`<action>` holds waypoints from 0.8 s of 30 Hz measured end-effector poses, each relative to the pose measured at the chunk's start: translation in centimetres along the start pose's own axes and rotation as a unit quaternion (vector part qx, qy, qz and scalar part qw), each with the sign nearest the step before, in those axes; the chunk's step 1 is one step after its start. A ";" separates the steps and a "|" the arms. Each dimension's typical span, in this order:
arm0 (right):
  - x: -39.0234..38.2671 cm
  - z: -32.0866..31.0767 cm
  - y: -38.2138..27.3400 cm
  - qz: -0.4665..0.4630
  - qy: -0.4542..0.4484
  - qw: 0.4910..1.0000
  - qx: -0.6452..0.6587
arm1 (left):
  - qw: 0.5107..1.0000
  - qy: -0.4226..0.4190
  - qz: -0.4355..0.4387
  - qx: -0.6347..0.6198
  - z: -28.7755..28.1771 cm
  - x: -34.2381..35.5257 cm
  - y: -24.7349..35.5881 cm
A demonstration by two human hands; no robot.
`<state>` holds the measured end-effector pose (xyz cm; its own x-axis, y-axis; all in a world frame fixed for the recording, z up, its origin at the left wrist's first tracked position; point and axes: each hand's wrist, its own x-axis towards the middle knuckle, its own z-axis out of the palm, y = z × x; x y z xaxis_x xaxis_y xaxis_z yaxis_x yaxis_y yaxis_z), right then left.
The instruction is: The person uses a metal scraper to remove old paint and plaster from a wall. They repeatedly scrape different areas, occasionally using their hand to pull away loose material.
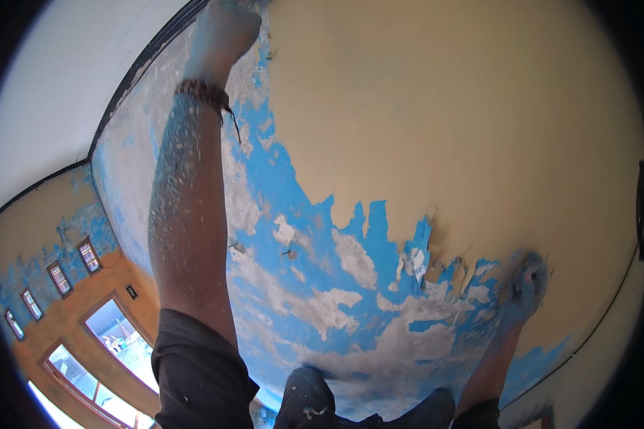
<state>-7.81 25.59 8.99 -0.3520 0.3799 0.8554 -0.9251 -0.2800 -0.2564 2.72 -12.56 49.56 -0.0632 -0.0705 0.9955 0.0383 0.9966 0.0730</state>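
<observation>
In front of me is a wall with tan paint flaking off, showing blue paint and bare grey plaster. My left hand is raised high by the wall's upper edge, its fingers closed. Whatever it may hold is hidden behind it. Pale flakes and dust cover my left forearm, and a braided bracelet circles the wrist. Low on the right, my dusty right hand is against the wall with curled fingers, beside the ragged paint edge. Loose paint strips curl away from the wall left of that hand.
A dark trim runs between wall and white ceiling. At lower left, an orange wall has several windows and a glazed door. My knees show below. A thin cable runs along the right edge.
</observation>
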 end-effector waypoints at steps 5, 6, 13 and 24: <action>0.0 -0.1 -0.6 -0.005 -0.007 1.000 -0.010 | 0.993 0.062 0.101 -0.021 2.9 -3.2 -1.9; 0.0 0.0 -0.5 -0.004 -0.009 1.000 -0.003 | 0.986 0.092 0.135 -0.020 3.1 -3.8 -2.2; 0.1 0.9 -0.8 0.002 -0.005 1.000 0.019 | 0.992 0.079 0.093 -0.043 2.1 -1.7 -0.1; 0.2 0.8 -0.6 -0.013 0.012 1.000 0.016 | 0.986 0.119 0.106 -0.054 3.3 -2.1 2.0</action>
<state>-7.23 25.12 9.71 -0.3314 0.4079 0.8507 -0.9291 -0.2982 -0.2190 -0.41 -10.26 47.43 0.1928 0.1186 0.9740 0.1316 0.9806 -0.1454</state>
